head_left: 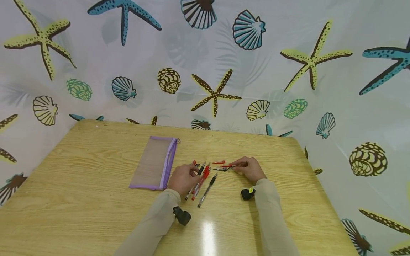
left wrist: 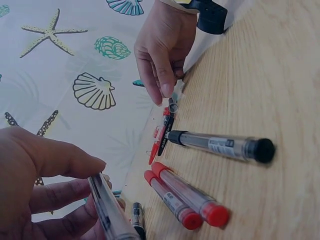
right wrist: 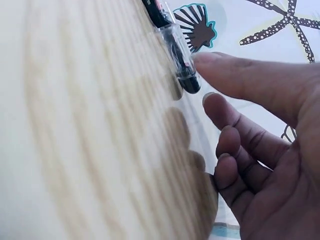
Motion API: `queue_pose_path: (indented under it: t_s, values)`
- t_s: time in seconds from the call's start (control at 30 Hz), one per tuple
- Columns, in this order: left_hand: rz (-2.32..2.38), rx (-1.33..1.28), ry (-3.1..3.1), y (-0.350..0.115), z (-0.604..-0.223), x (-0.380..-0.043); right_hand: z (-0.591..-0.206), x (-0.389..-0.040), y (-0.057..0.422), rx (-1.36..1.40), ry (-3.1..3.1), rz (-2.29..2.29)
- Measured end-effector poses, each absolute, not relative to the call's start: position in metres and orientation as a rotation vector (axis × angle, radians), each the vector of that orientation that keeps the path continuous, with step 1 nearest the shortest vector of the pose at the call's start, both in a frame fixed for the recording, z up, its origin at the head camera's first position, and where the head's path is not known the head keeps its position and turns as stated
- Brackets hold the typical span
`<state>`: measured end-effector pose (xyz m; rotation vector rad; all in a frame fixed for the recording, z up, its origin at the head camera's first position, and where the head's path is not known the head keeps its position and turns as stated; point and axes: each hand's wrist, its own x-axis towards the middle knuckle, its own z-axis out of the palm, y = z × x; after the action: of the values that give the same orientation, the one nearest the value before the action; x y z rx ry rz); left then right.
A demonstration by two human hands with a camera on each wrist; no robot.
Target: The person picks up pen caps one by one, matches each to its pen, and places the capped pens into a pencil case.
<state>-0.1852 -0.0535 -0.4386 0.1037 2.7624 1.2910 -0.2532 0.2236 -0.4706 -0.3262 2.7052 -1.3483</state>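
My left hand [head_left: 184,179] pinches a clear-barrelled pen [left wrist: 111,207] with black parts between thumb and fingers. Beside it lie two red pens [left wrist: 192,200], close together on the table. A black pen [head_left: 208,190] lies apart to their right, its dark grip toward the far side. My right hand [head_left: 251,170] reaches to a small group of pen caps; its thumb is at a black cap [right wrist: 182,62] with a clear end, and its other fingers curl loosely. Near those fingertips are a red cap [head_left: 219,162] and further black and red caps, partly overlapping.
A mesh zip pouch [head_left: 150,161] with purple edging lies flat to the left of the pens. The wooden table [head_left: 80,170] meets a curtain [head_left: 144,60] printed with starfish and shells at its back and sides. Small black cameras sit on both wrists.
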Motion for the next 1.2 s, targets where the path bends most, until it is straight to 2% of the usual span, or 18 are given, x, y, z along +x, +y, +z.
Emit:
queue_pose_path:
  t_s: [0.67,1.2]
  values:
    - [1.374,0.138,2.698,-0.056,-0.436,-0.185,-0.466,-0.257,0.23,-0.4,2.722,-1.087]
    - [1.418,0.156,2.66,-0.056,-0.434,-0.182,-0.472,-0.251,0.234,-0.416,2.669,-1.329]
